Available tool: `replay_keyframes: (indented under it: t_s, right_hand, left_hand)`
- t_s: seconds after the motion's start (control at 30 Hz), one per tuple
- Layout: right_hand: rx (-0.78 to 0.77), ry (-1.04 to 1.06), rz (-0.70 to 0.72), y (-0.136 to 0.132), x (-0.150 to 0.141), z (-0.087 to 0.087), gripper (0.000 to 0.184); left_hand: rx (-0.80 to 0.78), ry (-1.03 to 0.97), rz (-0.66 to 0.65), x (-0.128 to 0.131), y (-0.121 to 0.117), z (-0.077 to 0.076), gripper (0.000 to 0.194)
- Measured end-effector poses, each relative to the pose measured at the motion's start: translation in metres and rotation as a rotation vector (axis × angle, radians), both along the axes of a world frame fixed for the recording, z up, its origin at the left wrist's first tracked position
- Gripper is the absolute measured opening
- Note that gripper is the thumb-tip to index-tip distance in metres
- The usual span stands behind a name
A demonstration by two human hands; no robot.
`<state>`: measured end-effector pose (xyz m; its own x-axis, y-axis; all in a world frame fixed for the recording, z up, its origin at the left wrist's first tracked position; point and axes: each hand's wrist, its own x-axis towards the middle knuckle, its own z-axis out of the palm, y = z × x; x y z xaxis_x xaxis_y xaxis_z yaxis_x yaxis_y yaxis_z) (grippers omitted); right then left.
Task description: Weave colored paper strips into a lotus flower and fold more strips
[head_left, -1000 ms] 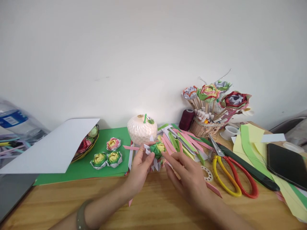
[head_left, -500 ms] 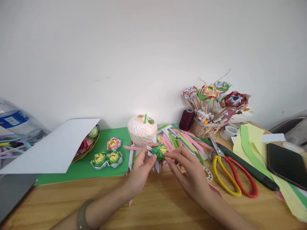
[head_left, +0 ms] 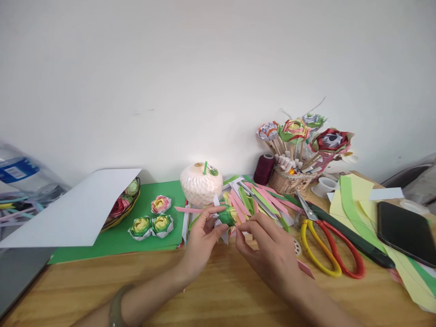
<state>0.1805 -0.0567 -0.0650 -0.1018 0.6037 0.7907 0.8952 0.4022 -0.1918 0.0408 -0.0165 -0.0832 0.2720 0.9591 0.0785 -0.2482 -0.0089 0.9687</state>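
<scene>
Between the thumb and fingers of my left hand (head_left: pixel 200 240) is a small paper flower (head_left: pixel 226 216), green outside with a yellow centre. A white paper strip sticks up by those fingertips. My right hand (head_left: pixel 270 245) is just right of the flower, thumb and forefinger pinched together. Whatever lies in that pinch is too small to make out. Behind both hands spreads a heap of pink, green and white paper strips (head_left: pixel 262 200). Three finished paper flowers (head_left: pixel 162 224) lie on a green sheet (head_left: pixel 160 190) to the left.
Scissors (head_left: pixel 332 245) with yellow and red handles lie at right, near a black phone (head_left: pixel 405 234). A wrapped coconut (head_left: pixel 201 184) stands by the wall. A maroon thread spool (head_left: pixel 264 170) is beside a basket (head_left: pixel 289 180) of paper flowers. White paper (head_left: pixel 78 206) overhangs the left.
My right fingertips have drawn slightly down and closed into a tighter pinch. The flower has turned a little in my left hand, and the white strip there now points upward.
</scene>
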Motion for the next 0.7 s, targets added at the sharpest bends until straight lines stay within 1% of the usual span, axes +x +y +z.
replay_keyframes:
  t_s: [0.1,0.2,0.3,0.47,0.53,0.7]
  right_hand:
    - [-0.049,0.066,0.003,0.0006,0.0007,0.0014,0.01]
    - [-0.1,0.117,0.044,0.0015,0.0026,0.0017,0.011]
    - [-0.129,0.123,0.078,0.0017,0.0034,0.0012,0.012]
    - [-0.153,0.118,0.068,0.0031,0.0032,0.0015,0.014]
    - [-0.144,0.103,0.054,0.0035,0.0029,0.0012,0.014]
    - [-0.042,-0.005,-0.017,0.0022,0.001,-0.0019,0.014]
  left_hand:
    - [0.025,0.003,-0.001,-0.0011,0.0007,-0.003,0.028]
    - [0.032,-0.002,-0.017,-0.0019,0.0005,-0.0045,0.029]
    - [0.038,0.004,-0.011,-0.0017,-0.0002,-0.0032,0.029]
    - [0.044,-0.003,0.008,-0.0007,-0.0015,0.0016,0.028]
    - [0.045,-0.001,0.021,-0.0003,-0.0021,0.0028,0.028]
    - [0.051,0.003,0.011,0.0008,-0.004,0.0029,0.026]
